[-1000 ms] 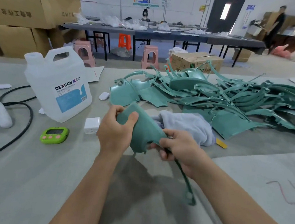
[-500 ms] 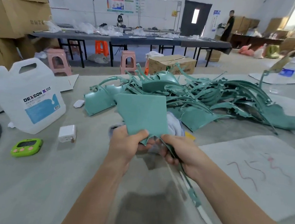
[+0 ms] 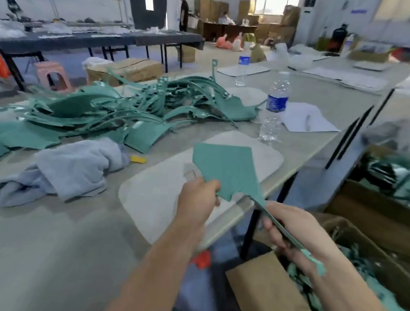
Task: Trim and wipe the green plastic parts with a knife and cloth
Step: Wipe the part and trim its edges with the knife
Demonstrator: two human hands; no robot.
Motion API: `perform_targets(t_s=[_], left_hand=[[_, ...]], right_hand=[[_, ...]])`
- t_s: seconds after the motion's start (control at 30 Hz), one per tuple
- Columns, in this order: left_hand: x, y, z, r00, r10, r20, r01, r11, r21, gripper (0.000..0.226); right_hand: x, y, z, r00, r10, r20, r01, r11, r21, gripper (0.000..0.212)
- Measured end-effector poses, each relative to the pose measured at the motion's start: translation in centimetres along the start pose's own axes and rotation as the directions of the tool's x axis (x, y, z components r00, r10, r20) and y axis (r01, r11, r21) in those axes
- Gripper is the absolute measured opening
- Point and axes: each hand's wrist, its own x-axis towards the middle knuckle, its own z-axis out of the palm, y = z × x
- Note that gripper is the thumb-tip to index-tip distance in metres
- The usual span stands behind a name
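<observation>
The grey cloth [image 3: 74, 168] lies bunched on the left of the table [image 3: 41, 252], with the heap of green parts [image 3: 108, 112] beyond it. The left hand [image 3: 198, 202] pinches the near corner of a flat green part [image 3: 227, 169], held up over the table's right edge. The right hand [image 3: 292, 227] curls round its thin strip, which juts past the wrist. That strip looks springy — twisting could snap it or make it slip. Right of the edge is open air above a cardboard box [image 3: 261, 296] of green pieces — room to lower it.
</observation>
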Motion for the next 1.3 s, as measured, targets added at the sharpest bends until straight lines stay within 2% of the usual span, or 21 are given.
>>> perform_targets(t_s=[0.07, 0.17, 0.23, 0.3, 0.4, 0.43, 0.5, 0.6, 0.67, 0.7, 0.77, 0.87, 0.97, 1.0, 1.07, 1.1, 1.2, 1.3], left_hand=[[-0.5, -1.4, 4.5, 0.988, -0.072, 0.136, 0.075, 0.997, -0.020, 0.011], [-1.9, -4.1, 10.9, 0.934, -0.234, 0.269, 0.263, 0.962, -0.078, 0.015], [-3.1, -6.2, 14.2, 0.843, -0.382, 0.378, 0.443, 0.892, -0.087, 0.009], [-4.3, -8.4, 16.8, 0.717, -0.466, 0.519, 0.551, 0.834, -0.012, 0.016], [-5.3, -10.6, 19.8, 0.579, -0.515, 0.631, 0.578, 0.806, 0.128, 0.026], [-5.7, -10.9, 20.6, 0.552, -0.519, 0.653, 0.566, 0.808, 0.164, 0.031], [-6.2, -11.2, 22.1, 0.533, -0.526, 0.663, 0.539, 0.815, 0.213, 0.051], [-6.6, -11.6, 23.6, 0.543, -0.537, 0.646, 0.502, 0.824, 0.262, 0.054], [-6.3, -11.9, 23.8, 0.551, -0.544, 0.633, 0.508, 0.820, 0.264, 0.051], [-6.0, -12.1, 23.6, 0.568, -0.542, 0.620, 0.510, 0.823, 0.252, 0.049], [-5.0, -12.3, 22.7, 0.655, -0.515, 0.553, 0.496, 0.845, 0.201, 0.042], [-3.8, -11.9, 21.0, 0.805, -0.427, 0.412, 0.443, 0.894, 0.061, 0.025], [-2.4, -9.5, 18.7, 0.910, -0.309, 0.278, 0.323, 0.947, -0.003, 0.007], [-1.7, -8.3, 17.8, 0.931, -0.262, 0.255, 0.275, 0.961, -0.016, 0.016], [-0.3, -5.4, 16.0, 0.958, -0.163, 0.236, 0.167, 0.986, 0.006, 0.038], [0.4, -3.7, 14.8, 0.967, -0.126, 0.221, 0.123, 0.992, 0.028, 0.042], [2.0, 1.3, 10.9, 0.980, 0.001, 0.197, -0.016, 0.997, 0.077, 0.037], [3.7, 4.9, 5.6, 0.979, 0.162, 0.125, -0.176, 0.977, 0.117, 0.020]], right_hand=[[-1.5, 2.1, -3.9, 0.993, 0.038, -0.115, -0.035, 0.999, 0.031, 0.030], [-3.9, 5.5, -8.7, 0.953, 0.123, -0.275, -0.102, 0.991, 0.090, 0.047], [-5.1, 8.1, -11.9, 0.912, 0.207, -0.354, -0.163, 0.975, 0.150, 0.052], [-5.6, 10.6, -15.1, 0.855, 0.287, -0.431, -0.171, 0.942, 0.288, 0.040], [-4.0, 13.9, -19.8, 0.745, 0.413, -0.524, -0.007, 0.790, 0.612, 0.021], [-3.2, 14.7, -21.0, 0.717, 0.447, -0.536, 0.031, 0.747, 0.664, 0.019], [-1.7, 16.4, -21.9, 0.692, 0.500, -0.520, -0.017, 0.731, 0.682, 0.026], [0.2, 18.7, -20.5, 0.704, 0.570, -0.423, -0.199, 0.731, 0.653, 0.031], [1.5, 19.3, -19.1, 0.706, 0.569, -0.422, -0.236, 0.750, 0.617, 0.031], [2.3, 19.2, -18.3, 0.717, 0.557, -0.419, -0.240, 0.761, 0.602, 0.032], [3.6, 18.0, -16.5, 0.758, 0.527, -0.386, -0.235, 0.771, 0.592, 0.025], [4.8, 14.0, -13.2, 0.843, 0.416, -0.341, -0.167, 0.804, 0.571, 0.010], [5.6, 8.4, -9.0, 0.907, 0.292, -0.304, -0.093, 0.842, 0.532, 0.021], [5.6, 6.3, -7.5, 0.925, 0.249, -0.287, -0.065, 0.849, 0.524, 0.024], [5.7, 2.7, -4.5, 0.958, 0.145, -0.248, -0.002, 0.866, 0.499, 0.018], [5.8, 1.0, -3.0, 0.966, 0.089, -0.242, 0.040, 0.875, 0.482, 0.011], [6.7, -3.2, 1.5, 0.968, -0.034, -0.249, 0.136, 0.905, 0.403, 0.022], [8.2, -5.8, 7.3, 0.983, -0.132, -0.124, 0.166, 0.932, 0.322, 0.027]])
